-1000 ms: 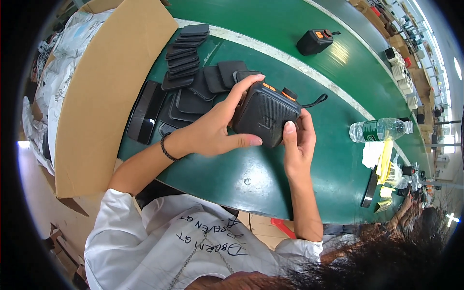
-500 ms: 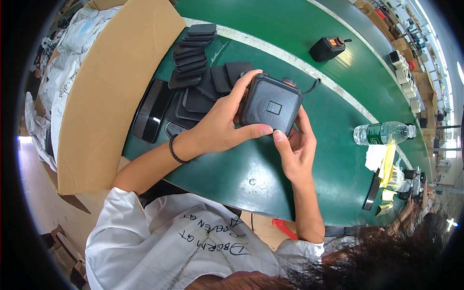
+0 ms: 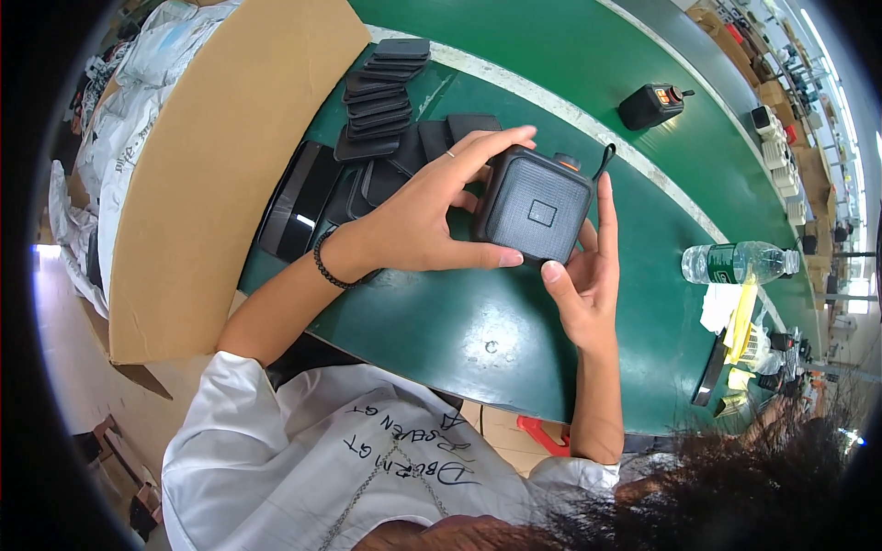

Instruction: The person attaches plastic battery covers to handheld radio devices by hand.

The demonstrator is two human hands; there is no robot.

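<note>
Between my two hands, above the green table, is a boxy black portable speaker (image 3: 549,241). It has rounded corners, a mesh front with a small square outline and an orange-ringed knob on top. My left hand (image 3: 418,220) grips its left side, thumb along the bottom edge and fingers over the upper left corner. My right hand (image 3: 593,289) supports the lower right, its thumb at the bottom corner. The right index finger points up beside a black strap loop (image 3: 605,162), which stands up from the speaker's right side. The speaker's rear is hidden.
Flat black panels (image 3: 381,118) lie fanned beyond my left hand, beside a glossy black piece (image 3: 296,207). A cardboard box (image 3: 216,174) borders the left. A similar black device (image 3: 650,106) stands far right. A water bottle (image 3: 726,264) lies nearer, above yellow strips (image 3: 740,321).
The speaker and both hands have shifted slightly right in view. My right index finger has straightened upward, and the strap, which stuck out sideways, now stands up.
</note>
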